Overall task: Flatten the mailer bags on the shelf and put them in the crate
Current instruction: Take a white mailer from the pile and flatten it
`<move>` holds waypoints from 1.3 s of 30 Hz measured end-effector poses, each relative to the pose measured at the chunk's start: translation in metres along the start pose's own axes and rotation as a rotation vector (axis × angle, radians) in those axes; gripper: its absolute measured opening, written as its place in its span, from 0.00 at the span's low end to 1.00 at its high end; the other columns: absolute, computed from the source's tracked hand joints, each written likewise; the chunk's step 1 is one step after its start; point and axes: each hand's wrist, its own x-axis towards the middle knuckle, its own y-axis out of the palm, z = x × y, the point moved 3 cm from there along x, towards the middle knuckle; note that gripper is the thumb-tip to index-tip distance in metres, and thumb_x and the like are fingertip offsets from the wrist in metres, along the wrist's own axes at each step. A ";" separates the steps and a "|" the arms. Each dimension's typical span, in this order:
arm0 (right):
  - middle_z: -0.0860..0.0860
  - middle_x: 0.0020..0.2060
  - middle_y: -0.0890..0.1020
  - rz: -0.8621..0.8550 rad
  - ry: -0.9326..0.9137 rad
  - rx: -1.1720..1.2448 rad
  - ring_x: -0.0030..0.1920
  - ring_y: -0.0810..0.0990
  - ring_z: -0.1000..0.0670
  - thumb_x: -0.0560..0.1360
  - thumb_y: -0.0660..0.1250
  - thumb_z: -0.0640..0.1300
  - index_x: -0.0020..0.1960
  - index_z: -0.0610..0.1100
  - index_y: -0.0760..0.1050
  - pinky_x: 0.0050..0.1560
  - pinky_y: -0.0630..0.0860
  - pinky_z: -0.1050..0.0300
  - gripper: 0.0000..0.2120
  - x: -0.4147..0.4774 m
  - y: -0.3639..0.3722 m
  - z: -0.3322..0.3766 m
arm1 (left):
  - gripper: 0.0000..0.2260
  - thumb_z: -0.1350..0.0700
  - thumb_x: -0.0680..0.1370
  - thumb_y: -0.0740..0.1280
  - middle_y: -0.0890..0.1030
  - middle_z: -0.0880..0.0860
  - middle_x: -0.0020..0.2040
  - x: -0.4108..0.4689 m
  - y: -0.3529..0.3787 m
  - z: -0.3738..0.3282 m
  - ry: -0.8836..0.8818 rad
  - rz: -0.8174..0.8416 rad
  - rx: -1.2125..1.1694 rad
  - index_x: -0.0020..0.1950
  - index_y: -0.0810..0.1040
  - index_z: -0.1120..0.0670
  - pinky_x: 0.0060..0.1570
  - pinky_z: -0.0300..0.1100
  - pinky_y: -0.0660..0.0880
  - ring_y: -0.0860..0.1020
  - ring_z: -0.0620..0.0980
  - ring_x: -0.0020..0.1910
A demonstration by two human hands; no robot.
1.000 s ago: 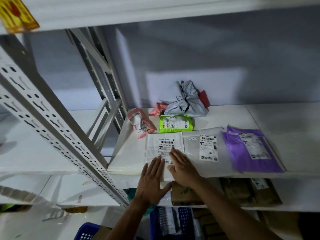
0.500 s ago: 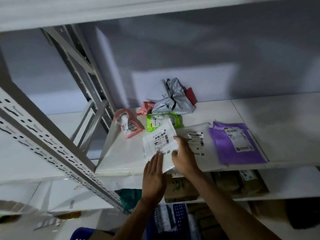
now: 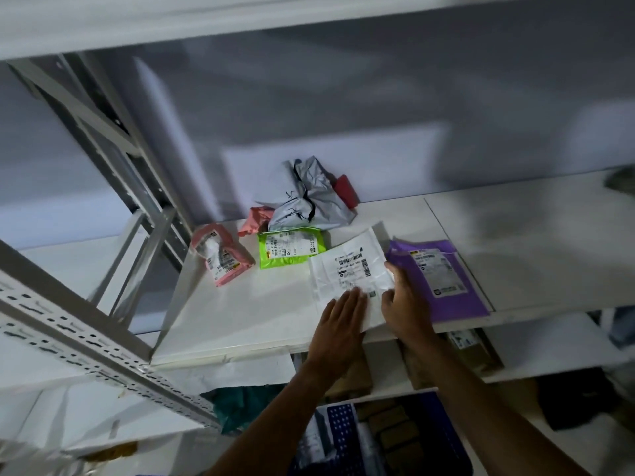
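- Our left hand lies flat, fingers straight, pressing the near end of the white plastic mailer bag.
- Our right hand pinches that bag's right edge, so we judge it better placed to lift.
- The bag's long axis runs away from us on the white shelf.
- The blue perforated crate sits below.

Dim, bluish cast; pale light patches and broad soft shadows on wall behind shelf; slight motion blur overall; wide-angle slant of perforated post left of shelf.
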 end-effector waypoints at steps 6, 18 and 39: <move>0.37 0.68 0.75 0.085 -0.150 -0.061 0.70 0.73 0.36 0.76 0.63 0.35 0.73 0.35 0.69 0.67 0.72 0.46 0.25 -0.003 0.016 -0.016 | 0.30 0.40 0.84 0.49 0.58 0.58 0.81 0.006 0.015 -0.005 -0.008 0.074 0.083 0.81 0.60 0.56 0.76 0.58 0.62 0.56 0.57 0.80; 0.44 0.74 0.73 0.223 -0.434 -0.132 0.77 0.67 0.46 0.83 0.52 0.51 0.72 0.38 0.73 0.75 0.67 0.44 0.25 0.018 0.074 -0.016 | 0.28 0.43 0.85 0.50 0.50 0.58 0.83 -0.007 0.011 -0.019 -0.094 0.064 0.040 0.83 0.52 0.53 0.79 0.57 0.50 0.45 0.57 0.82; 0.45 0.78 0.67 0.237 -0.328 -0.308 0.78 0.64 0.45 0.81 0.49 0.53 0.77 0.40 0.67 0.76 0.60 0.42 0.30 0.067 0.085 -0.026 | 0.38 0.38 0.77 0.54 0.50 0.55 0.83 -0.006 0.008 -0.023 -0.172 0.050 -0.068 0.83 0.51 0.54 0.76 0.67 0.46 0.45 0.55 0.82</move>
